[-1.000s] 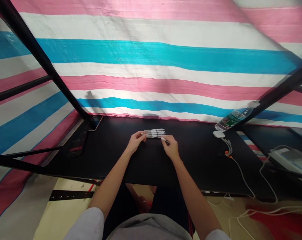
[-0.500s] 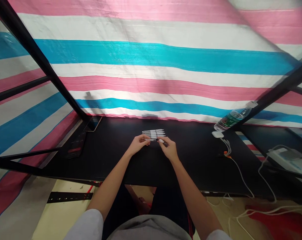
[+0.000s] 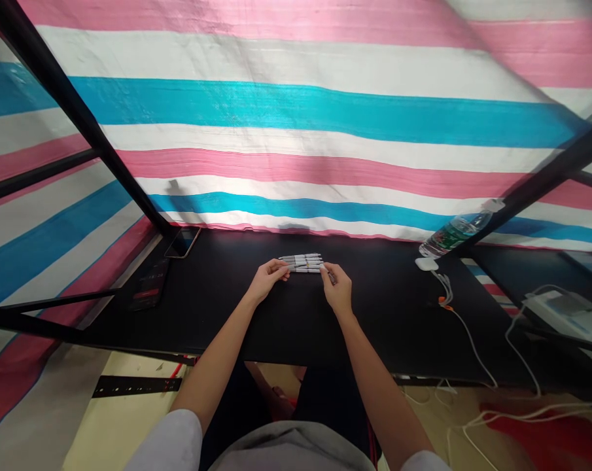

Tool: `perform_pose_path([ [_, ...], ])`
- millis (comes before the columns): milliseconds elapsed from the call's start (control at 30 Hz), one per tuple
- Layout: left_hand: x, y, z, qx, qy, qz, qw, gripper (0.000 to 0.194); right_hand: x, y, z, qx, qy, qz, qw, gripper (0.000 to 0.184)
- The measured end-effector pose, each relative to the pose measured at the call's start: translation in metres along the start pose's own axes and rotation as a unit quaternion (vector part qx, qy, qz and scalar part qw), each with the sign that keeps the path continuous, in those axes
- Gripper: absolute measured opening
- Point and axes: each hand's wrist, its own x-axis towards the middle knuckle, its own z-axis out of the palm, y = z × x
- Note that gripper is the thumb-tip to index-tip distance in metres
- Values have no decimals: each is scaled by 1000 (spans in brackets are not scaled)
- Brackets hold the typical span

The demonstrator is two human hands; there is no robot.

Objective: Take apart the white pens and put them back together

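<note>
- Pens (image 3: 307, 263) lie side by side btwn the two hands' fingers, on the counter (image 3: 217, 288).
- Vs 0.5 s ago: nearest pen was apart from the row, nearer the body, btwn both hands; now it's up against the others. R fingers sit slightly farther right.
- L hand (image 3: 267, 280): fingertips drawn nearly together at pens' left ends; can't tell if gripping or just touching.
- R hand (image 3: 339, 289): fingers curled, thumb nr index, at pens' right ends; greyish bit shows in the curl, too small to ID. Grip unclear.
- Counter: black, smooth; runs well out both sides of the fingers.
- Left of L fingers: phone (image 3: 182, 242), plus dark device (image 3: 150, 286) w/ lit digits, nearer the body.
- Right of R fingers: tilted bottle (image 3: 455, 235), white plug (image 3: 426, 263) w/ cables.
- Beyond fingers: striped sheet (image 3: 296, 111), pink/white/blue; black frame bars (image 3: 94, 137) either side.
</note>
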Motion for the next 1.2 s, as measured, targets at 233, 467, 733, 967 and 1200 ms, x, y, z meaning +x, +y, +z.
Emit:
perform_pose_path([
  [233, 0, -1, 1, 39, 2, 4, 999, 36, 0, -9, -1, -34, -26, -29, 999, 25],
  [467, -1, 0, 1, 80, 6, 25, 996, 31, -1, -1, 1, -68, -57, -86, 992, 19],
  [733, -2, 0, 4, 88, -32, 20, 995, 31, -5, -4, 5, -69, -129, -88, 985, 16],
  [967, -1, 1, 4, 78, -15, 29, 996, 31, -5, -10, 3, -47, -157, -94, 982, 21],
  [1200, -1, 3, 5, 72, 12, 34, 997, 32, -1, -6, 3, 106, -156, 70, 980, 29],
])
